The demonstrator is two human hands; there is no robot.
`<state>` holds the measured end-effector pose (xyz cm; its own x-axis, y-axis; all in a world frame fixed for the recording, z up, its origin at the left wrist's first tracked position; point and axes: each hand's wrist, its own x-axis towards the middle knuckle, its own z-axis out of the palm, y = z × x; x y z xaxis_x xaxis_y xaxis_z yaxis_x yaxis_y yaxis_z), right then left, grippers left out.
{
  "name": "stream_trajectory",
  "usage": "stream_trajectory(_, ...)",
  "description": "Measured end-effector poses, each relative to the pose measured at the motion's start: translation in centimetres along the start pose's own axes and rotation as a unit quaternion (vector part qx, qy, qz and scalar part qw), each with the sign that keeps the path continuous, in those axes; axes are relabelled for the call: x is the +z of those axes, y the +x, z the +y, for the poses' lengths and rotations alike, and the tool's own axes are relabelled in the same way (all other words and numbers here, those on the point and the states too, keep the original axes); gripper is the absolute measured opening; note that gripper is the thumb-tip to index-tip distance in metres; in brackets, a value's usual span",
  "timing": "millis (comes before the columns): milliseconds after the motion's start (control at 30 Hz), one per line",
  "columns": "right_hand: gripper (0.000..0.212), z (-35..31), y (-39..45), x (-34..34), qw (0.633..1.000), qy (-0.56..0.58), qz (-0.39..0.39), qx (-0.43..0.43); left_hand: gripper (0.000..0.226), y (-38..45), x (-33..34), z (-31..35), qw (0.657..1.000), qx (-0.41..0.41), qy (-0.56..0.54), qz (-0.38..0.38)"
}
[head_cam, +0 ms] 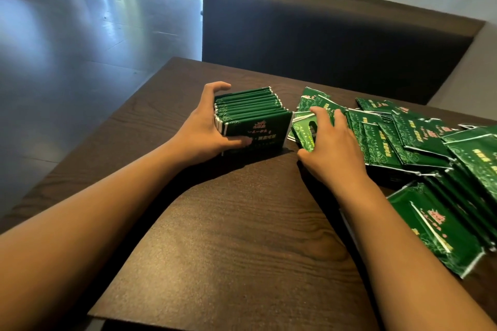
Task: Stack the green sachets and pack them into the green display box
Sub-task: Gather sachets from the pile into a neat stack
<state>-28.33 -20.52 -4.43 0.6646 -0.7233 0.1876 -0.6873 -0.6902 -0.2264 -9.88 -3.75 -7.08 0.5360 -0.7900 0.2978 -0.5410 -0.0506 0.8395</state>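
Two bare hands are working on a dark wooden table (242, 236). The left hand (200, 130) is gripping a stack of green sachets (252, 115) standing on edge, fingers curled round it. The right hand (332, 148) is pinching a sachet (302, 133) from the loose pile (430, 148) spreading rightward.

Both bare forearms reach forward. The left hand (204, 126) is curled in a wide clamp; the right hand (332, 148) lies palm-down, fingers bent.

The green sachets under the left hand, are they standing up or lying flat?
Standing on edge: the row of green foil sachets shows thin top edges, held by the left hand.
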Motion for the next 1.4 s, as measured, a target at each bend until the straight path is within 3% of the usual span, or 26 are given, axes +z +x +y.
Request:
stream_trajectory(367, 0.090, -0.4, -0.1, 0.0, 0.993, 0.049, 0.105, -0.039, 0.101, 0.0, 0.0, -0.2, 1.000, -0.008, 0.000, 0.003)
stream_trajectory(600, 0.098, -1.0, -0.1, 0.1, 0.964, 0.170, 0.161, -0.124, 0.100, 0.0, 0.1, -0.1, 0.999, -0.011, 0.010, 0.036)
stream_trajectory(833, 0.097, -1.4, -0.3, 0.0, 0.938, 0.208, 0.234, -0.151, 0.097, -0.1, 0.0, -0.2, 0.998, -0.021, -0.008, 0.052)
stream_trajectory(967, 0.100, -1.6, -0.4, -0.1, 0.934, 0.225, 0.224, -0.166, 0.097, -0.1, 0.0, -0.4, 0.999, -0.021, -0.010, 0.050)
stream_trajectory(1200, 0.084, -2.5, -1.3, 0.3, 0.941, 0.225, 0.151, -0.203, 0.098, 0.0, -0.2, -0.2, 0.999, -0.023, -0.011, 0.030)
stream_trajectory(1400, 0.084, -2.8, -1.0, 1.1, 0.939, 0.195, 0.167, -0.229, 0.102, -0.2, -0.3, 0.4, 0.999, -0.026, -0.027, 0.008)
